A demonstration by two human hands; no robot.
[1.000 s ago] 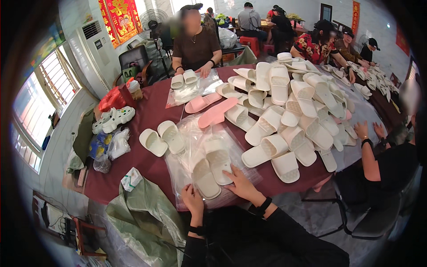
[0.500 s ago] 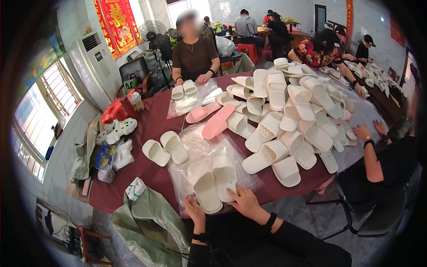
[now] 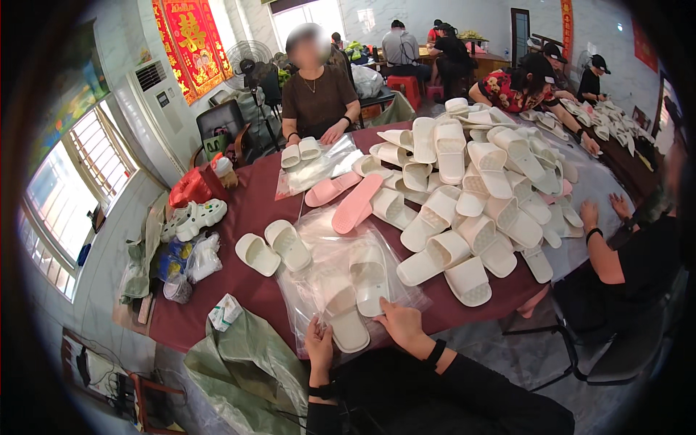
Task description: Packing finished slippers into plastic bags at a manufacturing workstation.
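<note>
In front of me, a pair of white slippers lies at the open near end of a clear plastic bag [image 3: 301,308]. The front parts of both are under its film. The right slipper [image 3: 368,279] reaches farther in than the left slipper [image 3: 349,328], whose heel sticks out toward me. My right hand [image 3: 403,325] grips the right slipper's heel with thumb and fingers. My left hand [image 3: 319,346] is closed at the bag's near edge, beside the left slipper's heel. Another white pair [image 3: 274,250] rests just left of the bag.
A big heap of white slippers [image 3: 478,188] covers the table's right side, with pink slippers [image 3: 357,203] at its left. White clogs [image 3: 199,219] and a red bag [image 3: 197,187] stand at the left edge. A green sack [image 3: 243,362] hangs before the table. Co-workers sit across and at right.
The right slipper has slid away from me, deeper into the bag, with my right hand following. A gap has opened between the two slippers. My left hand stays near the bag's edge.
</note>
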